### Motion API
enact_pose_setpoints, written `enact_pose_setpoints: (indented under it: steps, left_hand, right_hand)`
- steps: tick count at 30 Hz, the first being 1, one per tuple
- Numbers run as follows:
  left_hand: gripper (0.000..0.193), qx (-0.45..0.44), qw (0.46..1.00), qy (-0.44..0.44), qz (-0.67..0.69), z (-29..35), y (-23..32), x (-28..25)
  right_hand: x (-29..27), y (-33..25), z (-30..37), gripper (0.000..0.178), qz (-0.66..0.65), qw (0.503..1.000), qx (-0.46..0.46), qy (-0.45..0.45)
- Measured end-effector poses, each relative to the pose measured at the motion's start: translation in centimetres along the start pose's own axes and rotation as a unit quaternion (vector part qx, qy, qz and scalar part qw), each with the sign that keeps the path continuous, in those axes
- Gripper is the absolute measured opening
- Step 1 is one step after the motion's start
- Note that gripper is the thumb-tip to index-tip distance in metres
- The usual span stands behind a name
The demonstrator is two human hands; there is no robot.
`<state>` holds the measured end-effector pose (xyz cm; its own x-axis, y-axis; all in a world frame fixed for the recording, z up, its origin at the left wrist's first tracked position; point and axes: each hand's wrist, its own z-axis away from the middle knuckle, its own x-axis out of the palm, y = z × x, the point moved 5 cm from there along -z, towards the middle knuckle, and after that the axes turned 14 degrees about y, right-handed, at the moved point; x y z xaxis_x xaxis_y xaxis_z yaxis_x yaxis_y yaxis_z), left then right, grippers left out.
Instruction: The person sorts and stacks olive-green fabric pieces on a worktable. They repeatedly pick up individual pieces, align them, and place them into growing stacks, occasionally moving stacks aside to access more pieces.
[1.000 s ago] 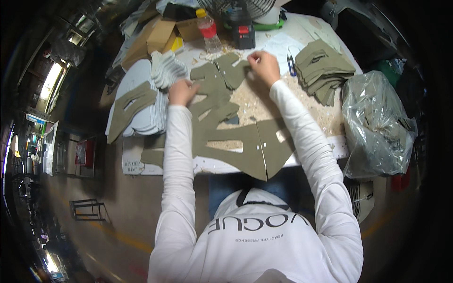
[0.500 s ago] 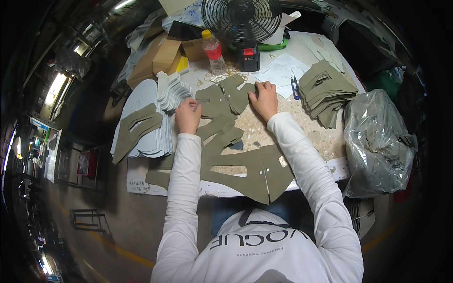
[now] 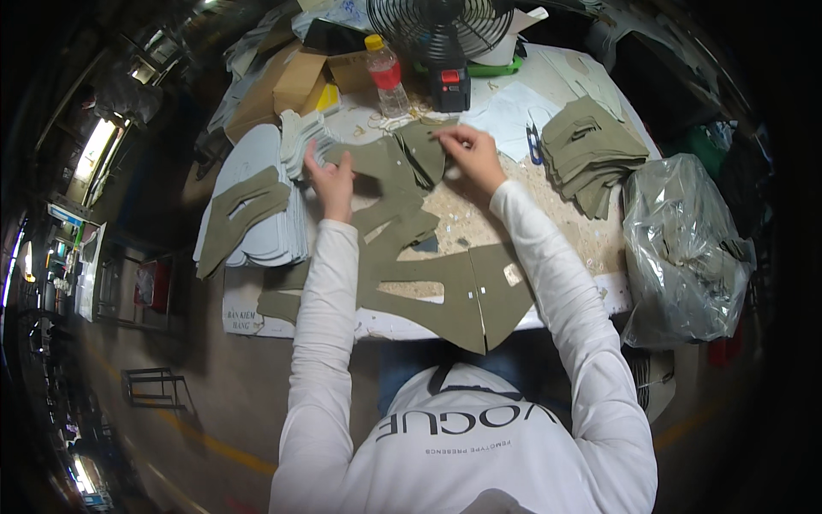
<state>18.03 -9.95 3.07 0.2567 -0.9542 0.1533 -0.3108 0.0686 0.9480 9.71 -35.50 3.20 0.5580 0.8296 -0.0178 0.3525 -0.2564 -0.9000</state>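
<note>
An olive-green cut fabric piece [image 3: 375, 159] is raised a little off the far middle of the table, with a shadow below its left part. At its right edge, my right hand [image 3: 478, 158] pinches the material between thumb and fingers. My left hand [image 3: 330, 183] is at the left edge, thumb and forefinger spread apart; whether the thumb touches the fabric I cannot tell. Nearer me lie more olive pieces, among them a large one with a cut-out [image 3: 428, 313] beside the table's front edge, partly under my left forearm.
Pale grey sole-shaped sheets [image 3: 253, 146] are stacked at left with olive strips [image 3: 244, 214] on top. At right are an olive stack [image 3: 591, 146], blue thread snips [image 3: 535, 144] and a clear plastic bag [image 3: 685, 257]. A bottle [image 3: 387, 77] and a black fan [image 3: 441, 26] stand behind.
The far olive piece has risen off the table. My left hand has shifted slightly left and its fingers have spread. My right hand has moved a little left, now pinching the piece's edge.
</note>
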Motion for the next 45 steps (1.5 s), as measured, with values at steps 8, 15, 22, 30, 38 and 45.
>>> enact_pose_setpoints:
  steps: [8, 15, 22, 30, 38, 45]
  left_hand:
    - [0.024, -0.066, 0.976, -0.169, 0.118, 2.1, 8.8, -0.8]
    - [0.027, -0.100, 0.960, -0.248, -0.088, 10.6, 13.7, -6.3]
    - [0.040, -0.061, 0.973, -0.222, -0.009, 16.6, 12.7, -7.4]
    - [0.047, -0.260, 0.932, -0.252, -0.020, 25.4, 6.1, -8.2]
    - [0.045, -0.190, 0.955, -0.217, -0.073, 26.6, 6.3, -8.8]
    - [0.044, -0.102, 0.961, -0.220, -0.135, 27.1, 7.7, -8.1]
  right_hand:
    - [-6.7, -7.6, 1.0, 0.027, -0.225, 0.960, 0.158, -0.053]
    - [-12.7, -10.6, 7.2, 0.029, -0.112, 0.970, 0.202, -0.070]
    - [-14.1, -11.1, 12.3, 0.031, -0.052, 0.982, 0.179, 0.018]
    - [-13.0, -8.8, 23.1, 0.035, 0.100, 0.953, 0.285, 0.030]
    - [-12.5, -9.9, 25.1, 0.037, 0.094, 0.968, 0.226, 0.049]
    - [-12.7, -9.8, 24.8, 0.038, 0.074, 0.967, 0.241, 0.031]
